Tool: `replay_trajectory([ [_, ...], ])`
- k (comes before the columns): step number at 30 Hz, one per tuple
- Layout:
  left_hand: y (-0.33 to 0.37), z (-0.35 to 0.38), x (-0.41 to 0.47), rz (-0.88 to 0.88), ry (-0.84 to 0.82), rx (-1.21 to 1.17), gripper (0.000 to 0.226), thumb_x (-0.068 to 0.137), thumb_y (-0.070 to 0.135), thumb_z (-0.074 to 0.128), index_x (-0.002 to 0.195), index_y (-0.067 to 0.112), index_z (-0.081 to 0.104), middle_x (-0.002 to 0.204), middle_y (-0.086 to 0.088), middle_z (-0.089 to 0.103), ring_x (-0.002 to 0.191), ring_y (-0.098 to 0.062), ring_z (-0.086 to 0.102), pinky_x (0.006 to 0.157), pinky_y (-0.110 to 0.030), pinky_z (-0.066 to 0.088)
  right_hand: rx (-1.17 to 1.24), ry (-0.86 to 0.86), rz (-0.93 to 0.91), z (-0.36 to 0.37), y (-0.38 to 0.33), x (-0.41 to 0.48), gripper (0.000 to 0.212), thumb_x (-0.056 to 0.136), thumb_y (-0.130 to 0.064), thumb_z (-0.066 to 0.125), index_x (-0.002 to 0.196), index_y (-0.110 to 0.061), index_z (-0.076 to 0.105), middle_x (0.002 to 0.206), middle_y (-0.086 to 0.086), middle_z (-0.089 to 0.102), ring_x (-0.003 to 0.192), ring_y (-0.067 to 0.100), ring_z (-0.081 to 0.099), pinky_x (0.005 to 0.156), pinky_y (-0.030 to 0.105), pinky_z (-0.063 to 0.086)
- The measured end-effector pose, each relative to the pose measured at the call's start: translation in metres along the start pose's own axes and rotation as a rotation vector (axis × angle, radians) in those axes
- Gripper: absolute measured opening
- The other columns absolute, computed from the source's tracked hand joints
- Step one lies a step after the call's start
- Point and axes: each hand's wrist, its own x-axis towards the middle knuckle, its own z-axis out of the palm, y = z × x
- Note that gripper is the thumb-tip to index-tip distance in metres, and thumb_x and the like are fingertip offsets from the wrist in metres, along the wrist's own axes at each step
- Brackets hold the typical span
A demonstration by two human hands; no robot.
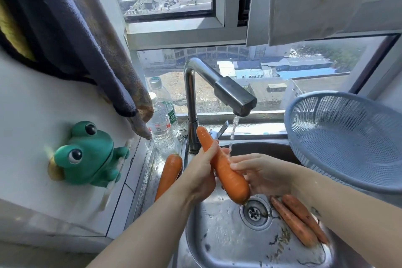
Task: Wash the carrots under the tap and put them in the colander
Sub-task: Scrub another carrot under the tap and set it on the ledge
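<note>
The left hand [202,169] is wrapped tight round a carrot [226,172] and holds it slanted over the sink [217,241]. The right hand [263,173] lays its fingers fairly straight against the carrot's other side. Water [233,130] runs down from the tap [219,85] onto the carrot by those fingers. A second carrot [168,177] lies on the wet sink edge at 9 o'clock from the hands. Two muddy carrots [291,220] lie in the sink at 4 o'clock from the drain [255,212]. The blue colander [348,137] sits at 2 o'clock from the hands. A green frog [87,154] sticks on the wall at 9 o'clock.
</note>
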Motion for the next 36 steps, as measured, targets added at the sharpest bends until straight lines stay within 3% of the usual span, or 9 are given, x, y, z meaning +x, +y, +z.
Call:
replay_trajectory([
  [5,-0.001,0.001,0.001,-0.007,0.001,0.039,0.026,0.097,0.037,0.046,0.115,0.020,0.052,0.103,-0.003,0.062,0.092,-0.018,0.057,0.092,-0.039,0.042,-0.087,0.110,0.053,0.003,-0.001,0.006,0.045,0.084,-0.026,0.064,0.125,-0.008,0.057,0.106,0.008,0.070,0.099,0.026,0.056,0.088,0.042,0.051],
  [9,0.000,0.002,0.003,-0.018,0.013,0.025,0.021,0.097,0.036,0.049,0.108,0.020,0.055,0.098,-0.003,0.062,0.089,-0.018,0.057,0.096,-0.041,0.041,-0.074,0.126,0.085,0.002,0.000,0.011,0.074,0.066,-0.029,0.066,0.132,-0.001,0.051,0.104,0.011,0.061,0.095,0.026,0.043,0.084,0.037,0.043],
  [13,0.001,0.003,0.002,-0.015,0.009,0.027,0.021,0.097,0.036,0.048,0.109,0.020,0.055,0.102,-0.005,0.062,0.090,-0.018,0.057,0.093,-0.039,0.042,-0.071,0.141,0.086,0.002,0.001,0.010,0.065,0.068,-0.029,0.062,0.127,-0.004,0.054,0.106,0.011,0.067,0.096,0.021,0.062,0.087,0.037,0.048],
  [19,0.002,0.003,0.000,-0.022,0.009,0.043,0.022,0.096,0.039,0.048,0.109,0.023,0.055,0.103,-0.003,0.062,0.090,-0.019,0.057,0.090,-0.039,0.039,-0.012,0.142,0.078,0.004,0.002,0.012,0.058,0.076,-0.027,0.062,0.127,-0.002,0.052,0.097,0.010,0.061,0.095,0.023,0.058,0.087,0.038,0.047],
  [22,0.003,0.003,-0.001,-0.032,0.016,0.022,0.021,0.097,0.039,0.047,0.109,0.024,0.055,0.105,-0.003,0.063,0.091,-0.018,0.058,0.089,-0.038,0.042,-0.033,0.114,0.069,0.004,0.002,0.011,0.072,0.066,-0.027,0.065,0.131,-0.001,0.050,0.105,0.013,0.059,0.098,0.027,0.047,0.091,0.040,0.042],
  [25,0.003,0.004,-0.001,-0.027,0.021,0.016,0.024,0.097,0.039,0.047,0.112,0.021,0.054,0.102,-0.003,0.062,0.089,-0.020,0.058,0.087,-0.040,0.041,-0.034,0.119,0.058,0.006,0.001,0.010,0.060,0.075,-0.025,0.064,0.130,-0.004,0.052,0.103,0.010,0.070,0.093,0.022,0.064,0.086,0.037,0.048],
  [29,0.004,0.004,-0.002,-0.038,0.009,0.003,0.032,0.097,0.039,0.047,0.123,0.021,0.051,0.108,-0.003,0.063,0.094,-0.019,0.060,0.096,-0.043,0.043,-0.065,0.099,0.023,0.006,0.000,0.008,0.049,0.081,-0.026,0.063,0.126,-0.009,0.056,0.108,0.011,0.069,0.099,0.022,0.064,0.089,0.041,0.049],
  [32,0.004,0.006,-0.003,-0.021,-0.004,-0.001,0.037,0.098,0.039,0.046,0.128,0.018,0.048,0.109,-0.003,0.061,0.098,-0.017,0.059,0.084,-0.034,0.048,-0.128,0.223,-0.106,0.015,0.004,0.010,0.029,0.096,-0.026,0.054,0.119,-0.010,0.062,0.109,0.014,0.068,0.092,0.021,0.066,0.082,0.034,0.054],
  [36,-0.008,0.008,-0.003,0.020,0.030,0.007,0.045,0.099,0.038,0.043,0.137,0.016,0.043,0.111,-0.004,0.064,0.106,-0.016,0.060,0.083,-0.030,0.046,-0.289,0.404,-0.264,0.033,0.010,0.016,0.045,0.100,-0.036,0.042,0.109,0.003,0.060,0.086,0.011,0.064,0.067,0.014,0.060,0.064,0.026,0.050],
])
